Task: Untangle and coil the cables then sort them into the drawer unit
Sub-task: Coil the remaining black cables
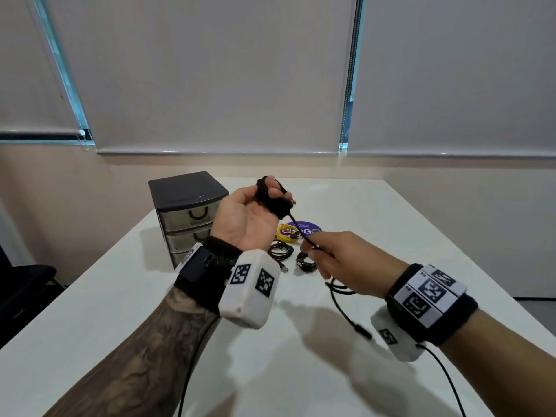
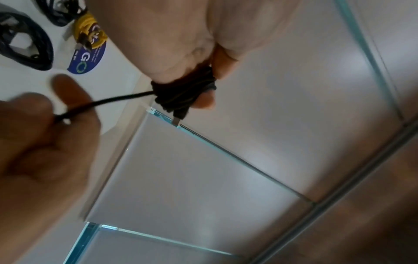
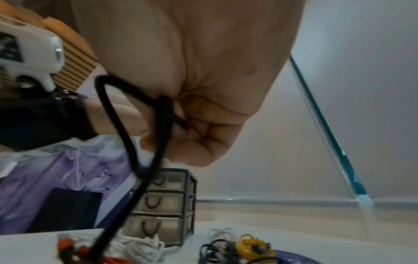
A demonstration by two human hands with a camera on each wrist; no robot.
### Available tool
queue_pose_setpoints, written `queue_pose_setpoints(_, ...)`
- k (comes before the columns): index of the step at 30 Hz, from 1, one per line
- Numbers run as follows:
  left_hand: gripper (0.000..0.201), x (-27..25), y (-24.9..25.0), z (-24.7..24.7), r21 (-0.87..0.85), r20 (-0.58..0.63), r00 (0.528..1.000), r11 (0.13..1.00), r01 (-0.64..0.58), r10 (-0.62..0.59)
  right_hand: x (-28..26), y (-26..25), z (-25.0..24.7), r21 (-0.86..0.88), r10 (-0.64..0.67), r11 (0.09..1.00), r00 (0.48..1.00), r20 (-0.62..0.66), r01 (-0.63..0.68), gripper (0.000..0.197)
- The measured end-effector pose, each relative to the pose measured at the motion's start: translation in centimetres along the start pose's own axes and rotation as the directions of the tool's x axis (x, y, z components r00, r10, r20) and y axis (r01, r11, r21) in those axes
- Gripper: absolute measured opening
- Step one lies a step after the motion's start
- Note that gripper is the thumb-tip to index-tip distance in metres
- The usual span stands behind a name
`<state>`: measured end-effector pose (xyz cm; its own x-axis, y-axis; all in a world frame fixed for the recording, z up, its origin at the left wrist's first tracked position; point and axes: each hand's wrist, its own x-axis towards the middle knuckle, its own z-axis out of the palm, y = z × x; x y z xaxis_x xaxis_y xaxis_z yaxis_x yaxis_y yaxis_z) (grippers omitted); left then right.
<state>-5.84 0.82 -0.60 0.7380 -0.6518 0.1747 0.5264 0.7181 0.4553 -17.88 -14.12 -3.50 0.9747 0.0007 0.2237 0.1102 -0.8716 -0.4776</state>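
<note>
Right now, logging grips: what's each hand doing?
Left hand: holds the coiled part of the black cable.
Right hand: pinches the same cable's loose strand.

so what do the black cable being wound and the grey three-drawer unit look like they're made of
Black cable: seemingly braided fabric sheath, matte; wound strands look fuzzy with faint woven streaks, a metal plug tip showing.
Grey three-drawer unit: likely moulded plastic; opaque dark top with a soft sheen, smoky translucent drawer fronts, dark loop handles.

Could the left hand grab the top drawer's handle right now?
Probably not yet: the left hand is raised with black cable wound around its fingers. The top drawer's handle itself looks unobstructed.
</note>
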Motion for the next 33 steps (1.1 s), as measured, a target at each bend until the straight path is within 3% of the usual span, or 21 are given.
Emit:
queue_pose_setpoints(4, 0.027, 0.6, -0.9, -0.4, 0.225, -0.027, 0.99, 0.966, -0.127, 0.136, -0.4, -0.9, -0.3, -0.054, -0.036, 0.998, 0.999, 0.026, 0.037, 0.023)
queue_pose_setpoints(6, 0.027, 0.4, -1.8, -0.5, 0.418, 0.022, 0.973, 0.882, -0.22, 0.232, -0.5, -1.3, -0.7, -0.059, -0.044, 0.997, 0.999, 0.006, 0.044, 0.022)
queue_pose_setpoints(9, 0.023, 0.0, -2.7, -0.7, 0.746, 0.228, 0.913, 0.543, -0.386, 0.338, -0.7, -1.5, -0.8, 0.065, -0.022, 0.998, 1.0, -0.019, 0.023, 0.015)
queue_pose_setpoints(11, 0.02, 0.0, -2.8, -1.2, 0.839, 0.342, 0.89, 0.328, -0.434, 0.302, -0.8, -1.5, -1.0, 0.107, 0.018, 0.994, 0.999, -0.039, -0.014, 0.012)
queue_pose_setpoints(15, 0.022, 0.0, -2.5, -2.0, 0.882, 0.465, 0.88, -0.145, -0.449, 0.102, -1.1, -2.2, -1.8, 0.072, 0.091, 0.994, 0.995, -0.051, -0.087, 0.022)
queue_pose_setpoints(17, 0.025, -0.4, -2.5, -2.2, 0.847, 0.455, 0.889, -0.282, -0.451, -0.056, -1.1, -2.5, -2.6, 0.031, 0.086, 0.996, 0.99, -0.113, -0.083, 0.031)
queue_pose_setpoints(19, 0.043, -0.7, -2.3, -2.9, 0.911, 0.297, 0.937, -0.241, -0.336, -0.185, -0.9, -2.4, -4.1, 0.118, 0.074, 0.992, 0.963, -0.26, -0.044, 0.033)
queue_pose_setpoints(21, 0.057, -1.1, -1.8, -3.9, 0.967, 0.146, 0.947, -0.161, -0.198, -0.285, -0.7, -1.6, -6.2, 0.331, 0.135, 0.944, 0.906, -0.401, 0.006, 0.033)
queue_pose_setpoints(25, 0.043, -2.4, -1.0, -3.8, 0.993, 0.099, 0.935, -0.023, -0.114, -0.342, -0.1, 0.6, -8.6, 0.65, 0.282, 0.758, 0.869, -0.406, 0.057, 0.038)
queue_pose_setpoints(27, 0.042, -2.5, -0.2, -3.1, 0.995, 0.103, 0.934, 0.052, -0.09, -0.342, 0.3, 2.0, -8.2, 0.648, 0.328, 0.761, 0.84, -0.432, 0.036, 0.033)
queue_pose_setpoints(30, 0.048, -2.8, 0.4, -2.2, 0.991, 0.121, 0.92, 0.092, -0.094, -0.372, 0.7, 3.3, -7.0, 0.584, 0.379, 0.811, 0.792, -0.479, -0.035, 0.009)
queue_pose_setpoints(33, 0.04, -2.9, 0.2, -1.6, 0.99, 0.117, 0.937, 0.109, -0.085, -0.33, 0.9, 3.9, -6.3, 0.486, 0.37, 0.866, 0.806, -0.461, -0.119, 0.012)
